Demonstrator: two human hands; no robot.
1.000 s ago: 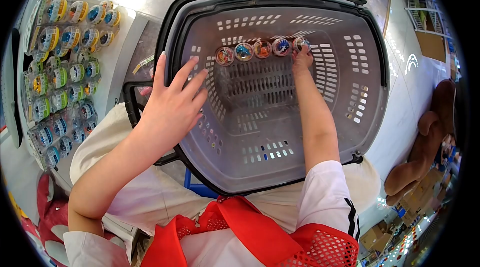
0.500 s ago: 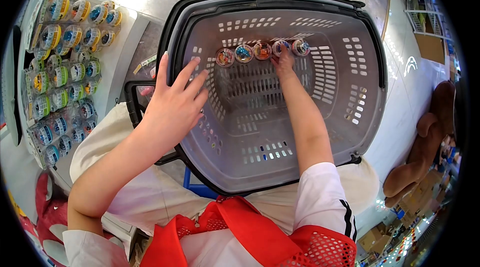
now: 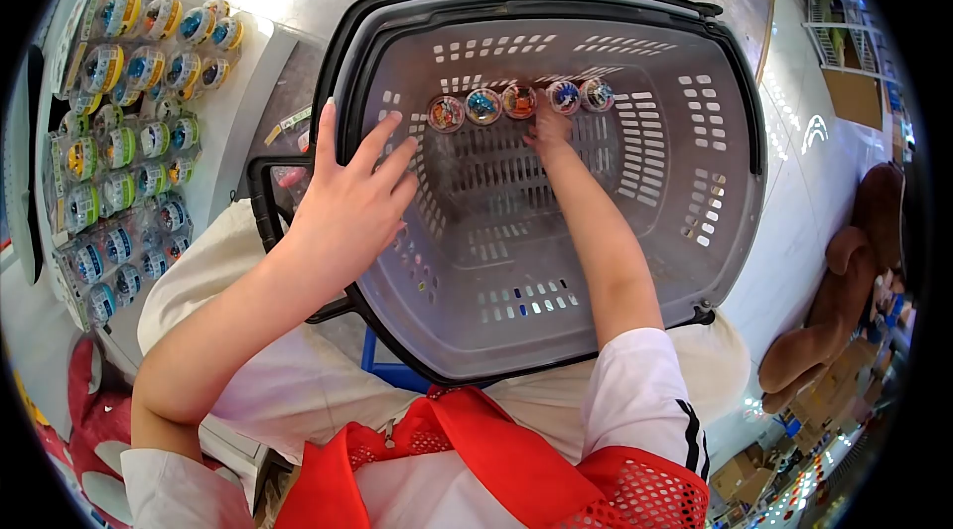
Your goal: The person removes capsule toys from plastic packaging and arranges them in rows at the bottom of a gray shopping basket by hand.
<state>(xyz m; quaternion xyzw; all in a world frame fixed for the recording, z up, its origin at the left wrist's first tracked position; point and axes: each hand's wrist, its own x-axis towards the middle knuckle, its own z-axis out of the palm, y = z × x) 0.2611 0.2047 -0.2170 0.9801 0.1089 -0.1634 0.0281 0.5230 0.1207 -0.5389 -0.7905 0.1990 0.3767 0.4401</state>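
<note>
A grey plastic shopping basket (image 3: 695, 231) with a black rim stands in front of me, its handle folded down at the left. Along its far inner side, several round clear capsules (image 3: 483, 106) with colourful contents form a row. My right hand (image 3: 549, 129) reaches down inside, just below the capsule with orange contents (image 3: 519, 101) and the blue-and-white one (image 3: 563, 97). Its thumb and a finger are apart, with nothing visible between them; whether a fingertip touches a capsule I cannot tell. My left hand (image 3: 359, 194) is spread over the basket's left edge, fingers stretched out and holding nothing.
Left of the basket, a display rack (image 3: 69, 122) carries several packs of similar capsules (image 3: 120, 147). A red plush toy (image 3: 94, 420) lies at the lower left. At the right are a brown plush toy (image 3: 829, 306), cardboard boxes (image 3: 740, 479) and a white wire shelf (image 3: 839, 23).
My right hand has drawn slightly left and toward me, off the blue-and-white capsule, whose top now shows fully. The row stays in place. My left hand has barely moved.
</note>
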